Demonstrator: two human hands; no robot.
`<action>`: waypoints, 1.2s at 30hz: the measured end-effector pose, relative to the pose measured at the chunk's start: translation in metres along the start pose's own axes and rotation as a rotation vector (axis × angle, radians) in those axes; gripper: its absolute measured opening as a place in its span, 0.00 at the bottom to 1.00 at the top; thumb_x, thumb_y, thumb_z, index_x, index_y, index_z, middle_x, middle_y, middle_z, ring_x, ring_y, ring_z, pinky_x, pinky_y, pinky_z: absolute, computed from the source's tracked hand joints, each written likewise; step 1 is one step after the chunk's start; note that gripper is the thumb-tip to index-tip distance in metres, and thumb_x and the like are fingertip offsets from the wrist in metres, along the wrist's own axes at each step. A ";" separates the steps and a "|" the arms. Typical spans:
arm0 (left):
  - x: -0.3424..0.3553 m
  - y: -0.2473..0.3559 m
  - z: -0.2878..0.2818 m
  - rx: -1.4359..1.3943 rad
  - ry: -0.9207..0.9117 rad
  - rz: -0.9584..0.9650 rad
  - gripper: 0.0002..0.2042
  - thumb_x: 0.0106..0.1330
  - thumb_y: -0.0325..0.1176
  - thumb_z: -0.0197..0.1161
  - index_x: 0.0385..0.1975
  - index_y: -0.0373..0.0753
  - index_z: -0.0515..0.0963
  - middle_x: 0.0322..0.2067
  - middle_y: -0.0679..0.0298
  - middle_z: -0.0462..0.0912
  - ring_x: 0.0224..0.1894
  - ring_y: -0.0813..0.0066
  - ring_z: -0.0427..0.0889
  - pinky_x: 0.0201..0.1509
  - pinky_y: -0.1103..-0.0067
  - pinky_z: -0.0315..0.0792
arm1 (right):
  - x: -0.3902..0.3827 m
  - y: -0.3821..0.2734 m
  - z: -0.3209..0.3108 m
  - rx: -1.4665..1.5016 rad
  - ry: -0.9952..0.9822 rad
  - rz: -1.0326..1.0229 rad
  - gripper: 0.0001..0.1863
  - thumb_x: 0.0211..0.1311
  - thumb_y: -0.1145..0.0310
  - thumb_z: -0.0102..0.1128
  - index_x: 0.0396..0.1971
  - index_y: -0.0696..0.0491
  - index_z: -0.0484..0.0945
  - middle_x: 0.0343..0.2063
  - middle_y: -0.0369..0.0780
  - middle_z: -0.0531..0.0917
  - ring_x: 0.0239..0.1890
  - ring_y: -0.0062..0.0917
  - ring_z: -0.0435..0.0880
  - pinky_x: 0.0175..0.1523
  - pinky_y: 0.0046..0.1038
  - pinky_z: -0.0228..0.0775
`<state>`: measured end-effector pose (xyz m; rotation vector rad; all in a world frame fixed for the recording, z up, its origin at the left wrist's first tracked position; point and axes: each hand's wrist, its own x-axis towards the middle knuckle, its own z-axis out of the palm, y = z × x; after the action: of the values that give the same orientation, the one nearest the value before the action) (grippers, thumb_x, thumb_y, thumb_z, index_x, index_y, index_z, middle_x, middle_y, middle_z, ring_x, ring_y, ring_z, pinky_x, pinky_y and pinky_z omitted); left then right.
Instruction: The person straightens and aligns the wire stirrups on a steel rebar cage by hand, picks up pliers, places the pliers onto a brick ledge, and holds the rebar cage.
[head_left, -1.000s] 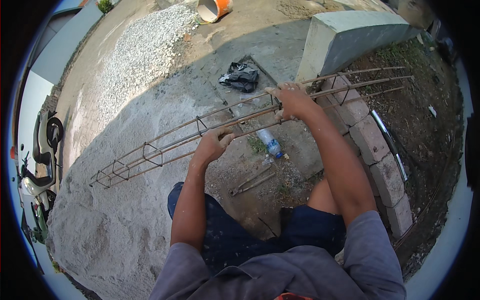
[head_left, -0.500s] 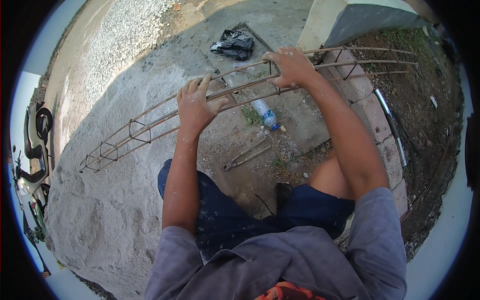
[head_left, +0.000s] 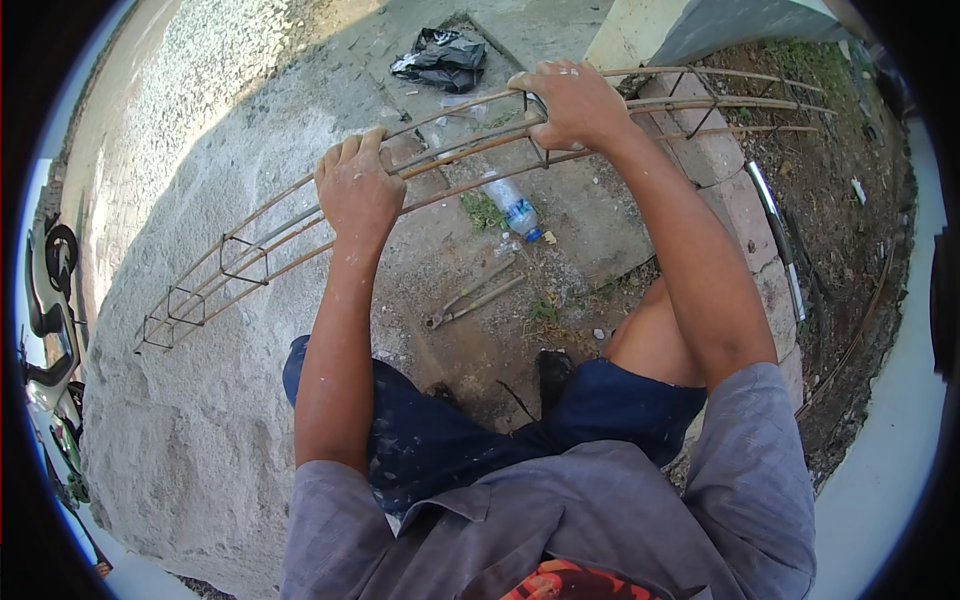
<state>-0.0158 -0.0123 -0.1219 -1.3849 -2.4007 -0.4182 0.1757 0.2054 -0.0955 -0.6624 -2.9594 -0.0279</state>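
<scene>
The long steel cage (head_left: pixel 462 151) slants across the upper part of the view, its left end over the sand pile (head_left: pixel 190 420) and its right rods reaching past the row of blocks (head_left: pixel 738 205) over dark soil. Whether it rests on either is hard to tell. Beyond its right rods, a pale wall (head_left: pixel 640 30) stands close. A shiny tube (head_left: pixel 775 232) lies along the outer edge of the blocks. Bare ground shows between the cage and the person's knees, broken by a long-handled tool (head_left: pixel 482 300) and a clear bottle (head_left: pixel 512 208); a crumpled black bag (head_left: pixel 440 62) lies on the far side.

The bottle has a blue label, its print too small to read. The left hand (head_left: pixel 360 190) is curled over the cage's rods, fingertips hidden. The right hand (head_left: pixel 575 105) grips the cage beside a square tie, fingers over the top rod, thumb below.
</scene>
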 end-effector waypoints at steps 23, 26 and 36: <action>-0.011 -0.042 -0.024 -0.190 -0.214 -0.058 0.33 0.54 0.50 0.71 0.61 0.46 0.74 0.55 0.55 0.78 0.60 0.55 0.74 0.67 0.61 0.60 | -0.006 -0.001 0.007 -0.049 0.121 -0.045 0.32 0.44 0.61 0.61 0.56 0.43 0.76 0.45 0.41 0.80 0.52 0.36 0.77 0.58 0.39 0.68; -0.016 -0.041 -0.020 -0.167 -0.132 -0.042 0.28 0.59 0.46 0.68 0.60 0.47 0.74 0.54 0.56 0.79 0.60 0.56 0.74 0.67 0.61 0.60 | -0.006 0.001 0.008 -0.047 0.132 -0.058 0.31 0.44 0.62 0.60 0.55 0.43 0.76 0.44 0.41 0.80 0.51 0.36 0.78 0.56 0.38 0.69; -0.025 -0.038 -0.007 -0.130 -0.031 -0.072 0.22 0.62 0.36 0.63 0.58 0.48 0.76 0.51 0.61 0.80 0.59 0.60 0.73 0.67 0.62 0.57 | -0.012 -0.003 0.012 -0.073 0.251 -0.121 0.26 0.47 0.64 0.58 0.52 0.47 0.77 0.37 0.40 0.78 0.45 0.36 0.78 0.52 0.37 0.70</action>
<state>-0.0365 -0.0529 -0.1297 -1.3704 -2.4942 -0.5855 0.1838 0.1981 -0.1083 -0.4495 -2.7611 -0.2132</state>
